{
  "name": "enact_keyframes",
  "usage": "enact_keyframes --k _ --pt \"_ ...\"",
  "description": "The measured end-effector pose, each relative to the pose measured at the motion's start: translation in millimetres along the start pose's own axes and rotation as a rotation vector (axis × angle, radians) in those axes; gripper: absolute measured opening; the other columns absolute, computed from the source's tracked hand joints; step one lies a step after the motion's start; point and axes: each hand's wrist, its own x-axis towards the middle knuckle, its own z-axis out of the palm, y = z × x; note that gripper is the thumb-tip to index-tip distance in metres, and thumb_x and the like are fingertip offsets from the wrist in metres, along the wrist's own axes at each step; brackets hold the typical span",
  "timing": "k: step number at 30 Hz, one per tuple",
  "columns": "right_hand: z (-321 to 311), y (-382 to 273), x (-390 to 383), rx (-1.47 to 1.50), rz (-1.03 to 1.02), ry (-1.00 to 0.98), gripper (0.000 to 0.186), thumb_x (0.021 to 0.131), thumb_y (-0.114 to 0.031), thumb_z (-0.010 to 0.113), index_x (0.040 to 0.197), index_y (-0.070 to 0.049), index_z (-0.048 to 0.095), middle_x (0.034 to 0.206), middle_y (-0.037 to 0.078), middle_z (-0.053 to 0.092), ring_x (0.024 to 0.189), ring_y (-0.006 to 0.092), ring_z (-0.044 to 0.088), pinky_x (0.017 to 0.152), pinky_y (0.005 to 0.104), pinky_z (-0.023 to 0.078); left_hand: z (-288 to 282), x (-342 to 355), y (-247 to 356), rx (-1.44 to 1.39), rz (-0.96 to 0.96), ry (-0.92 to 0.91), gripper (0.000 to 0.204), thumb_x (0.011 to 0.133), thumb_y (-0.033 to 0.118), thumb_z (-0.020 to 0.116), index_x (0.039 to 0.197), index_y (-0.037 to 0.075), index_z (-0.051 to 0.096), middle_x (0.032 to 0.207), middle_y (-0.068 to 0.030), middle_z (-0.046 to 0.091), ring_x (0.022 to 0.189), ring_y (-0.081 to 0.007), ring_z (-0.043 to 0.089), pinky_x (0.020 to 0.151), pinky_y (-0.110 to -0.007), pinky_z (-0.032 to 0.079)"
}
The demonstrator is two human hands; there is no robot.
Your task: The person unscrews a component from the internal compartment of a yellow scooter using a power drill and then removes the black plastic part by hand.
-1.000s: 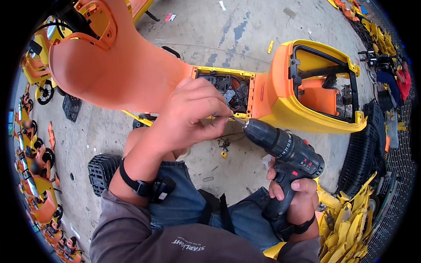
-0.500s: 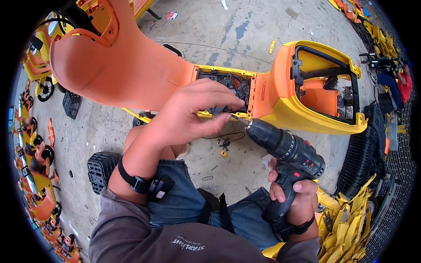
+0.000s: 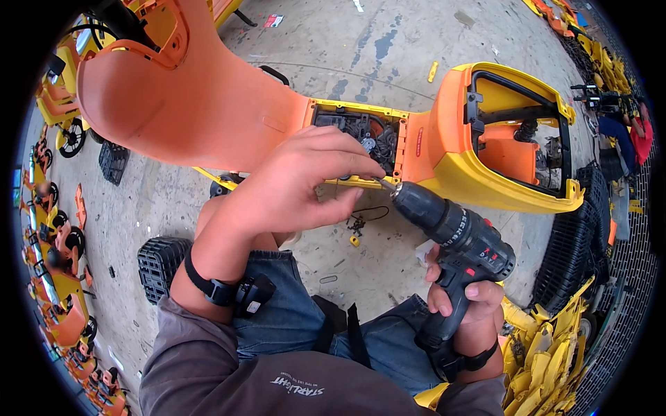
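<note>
My right hand (image 3: 458, 295) is wrapped round the handle of a black cordless drill (image 3: 454, 239), its chuck pointing up and to the left. A thin bit (image 3: 386, 184) sticks out of the chuck at the near edge of an orange and yellow scooter body (image 3: 416, 149). My left hand (image 3: 322, 180) hovers over that edge, thumb and index finger apart. The index fingertip is close to the bit; I cannot tell whether it touches. Between the scooter's orange front panel and its tail, an uncovered bay (image 3: 378, 135) shows wires and dark parts, partly hidden by my left hand.
Black ribbed crates stand at the left (image 3: 163, 267) and right (image 3: 569, 236). Yellow panels (image 3: 548, 353) are piled at the lower right. Small dark parts (image 3: 357, 225) lie on the floor below the scooter. Scooters line the far left; a person in red (image 3: 642, 132) is at the far right.
My left thumb and index finger have spread apart and shifted slightly, showing more of the bit and the bay. The drill has barely moved.
</note>
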Motion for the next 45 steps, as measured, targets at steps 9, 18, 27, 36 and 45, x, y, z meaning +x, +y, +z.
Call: enact_keyframes --k 9,18,27,36,45 --pt "0.7 0.3 0.3 0.002 0.017 -0.002 0.081 0.073 -0.008 0.065 0.141 0.010 0.026 0.120 0.036 0.054 0.072 0.0322 0.068 0.073 0.0434 0.056 -0.6 -1.9 -6.6 0.027 0.005 -0.020 0.023 0.075 0.002 0.072 0.098 0.005 0.074 0.091 -0.0078 0.067 0.086 -0.0254 0.063 0.077 -0.036 0.047" --pt "-0.3 0.1 0.4 -0.014 0.016 -0.008 0.080 0.073 -0.008 0.065 0.141 0.011 0.027 0.119 0.037 0.055 0.071 0.0321 0.068 0.072 0.0436 0.056 -1.3 -1.2 -3.1 0.024 0.008 0.000 0.022 0.071 0.001 0.072 0.093 0.006 0.074 0.085 -0.0061 0.066 0.079 -0.0231 0.061 0.074 -0.034 0.045" --pt "0.2 -0.2 0.1 -0.034 0.012 -0.012 0.079 0.073 -0.009 0.065 0.140 0.012 0.028 0.118 0.037 0.055 0.070 0.0326 0.068 0.071 0.0440 0.056 -0.2 -1.0 -2.3 0.002 -0.015 0.022 0.021 0.068 0.000 0.071 0.088 0.005 0.075 0.079 -0.0051 0.065 0.075 -0.0209 0.061 0.072 -0.032 0.044" --pt "0.1 0.5 -1.6 -0.020 0.008 -0.003 0.080 0.072 -0.008 0.064 0.141 0.012 0.027 0.119 0.038 0.054 0.071 0.0327 0.068 0.072 0.0446 0.056 -1.2 -1.6 -6.4 -0.061 -0.028 -0.004 0.022 0.068 -0.002 0.070 0.088 0.004 0.075 0.079 -0.0052 0.066 0.074 -0.0206 0.062 0.071 -0.032 0.046" --pt "0.0 -0.2 -3.1 0.002 0.028 -0.008 0.081 0.073 -0.007 0.064 0.142 0.011 0.025 0.121 0.039 0.053 0.073 0.0340 0.068 0.073 0.0446 0.055 -2.4 -2.1 -6.0 -0.098 -0.036 -0.012 0.022 0.068 -0.003 0.069 0.089 0.004 0.075 0.077 -0.0060 0.066 0.074 -0.0202 0.062 0.071 -0.032 0.046"
